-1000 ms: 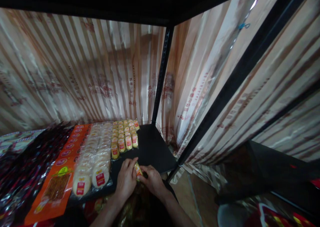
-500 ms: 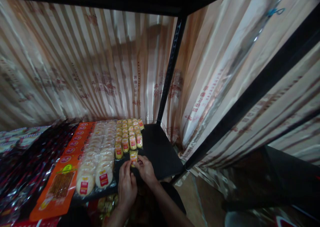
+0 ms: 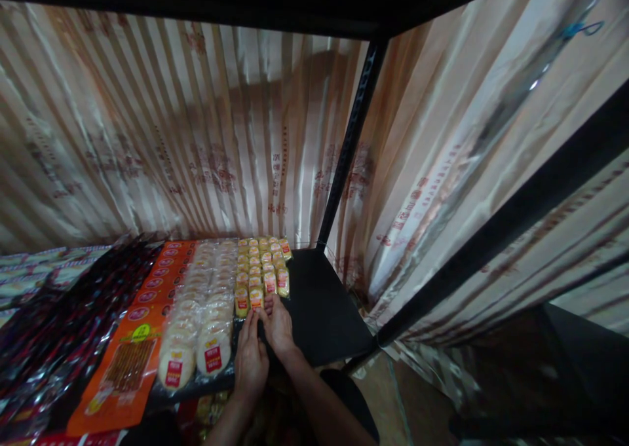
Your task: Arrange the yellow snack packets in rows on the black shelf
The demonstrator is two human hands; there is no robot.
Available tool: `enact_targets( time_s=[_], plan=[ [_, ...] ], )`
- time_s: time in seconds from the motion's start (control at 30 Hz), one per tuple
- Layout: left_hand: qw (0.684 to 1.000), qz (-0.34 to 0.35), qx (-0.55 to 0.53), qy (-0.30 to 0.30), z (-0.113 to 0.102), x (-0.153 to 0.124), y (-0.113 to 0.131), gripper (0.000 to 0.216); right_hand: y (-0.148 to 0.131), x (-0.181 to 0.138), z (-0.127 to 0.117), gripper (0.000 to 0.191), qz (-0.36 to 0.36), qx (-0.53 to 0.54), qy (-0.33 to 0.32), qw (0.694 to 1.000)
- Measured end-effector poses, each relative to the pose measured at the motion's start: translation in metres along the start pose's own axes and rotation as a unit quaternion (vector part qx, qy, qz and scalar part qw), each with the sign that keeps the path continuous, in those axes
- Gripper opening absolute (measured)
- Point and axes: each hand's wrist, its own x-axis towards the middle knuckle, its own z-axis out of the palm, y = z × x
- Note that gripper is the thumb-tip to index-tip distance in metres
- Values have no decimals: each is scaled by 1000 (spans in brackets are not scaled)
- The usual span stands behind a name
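Observation:
Small yellow-wrapped snack packs [image 3: 269, 282] with red labels stand in rows on the black shelf [image 3: 324, 302]. At the front of the second row from the left is one such snack pack [image 3: 256, 296], upright against those behind it. My left hand [image 3: 251, 354] has its fingers together and its fingertips at the near lower edge of this pack. From the right, my right hand [image 3: 278, 327] is pinched against the same pack's lower right side. Rows of clear-wrapped round white crackers [image 3: 214, 353] with red labels lie just left of my left hand.
Farther left lie orange snack-stick packs [image 3: 128, 361] and dark shiny packets [image 3: 63, 321]. A black upright post [image 3: 351, 145] rises at the shelf's back corner, and a slanting black bar [image 3: 472, 236] crosses on the right. Printed curtain-like sheeting [image 3: 255, 131] hangs behind.
Both hands have moved the snack pack away from me, from in front of the rows up against the second row. The view has shifted slightly.

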Motion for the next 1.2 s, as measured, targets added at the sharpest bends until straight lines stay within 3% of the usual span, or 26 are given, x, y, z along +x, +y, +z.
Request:
enact_targets(
  time_s=[0.2,0.57,0.83,1.0,1.1,1.2],
  plan=[
    [999,17,34,22,6,0,-11,57,7,-3,8,8,-35,21,52,998],
    [995,76,46,41,12,-2,-18,60,19,0,17,1,-36,19,58,998],
    [993,81,74,36,2,-9,-7,58,16,-13,10,14,-57,46,61,995],
    [991,105,73,43,-17,-39,-4,41,15,-46,5,24,-59,51,112,991],
    [993,104,52,-30,-26,-72,-14,31,18,-81,4,25,-61,73,101,990],
    [992,65,48,-93,-27,-105,-32,35,29,-119,8,25,-73,62,38,995]
  ],
)
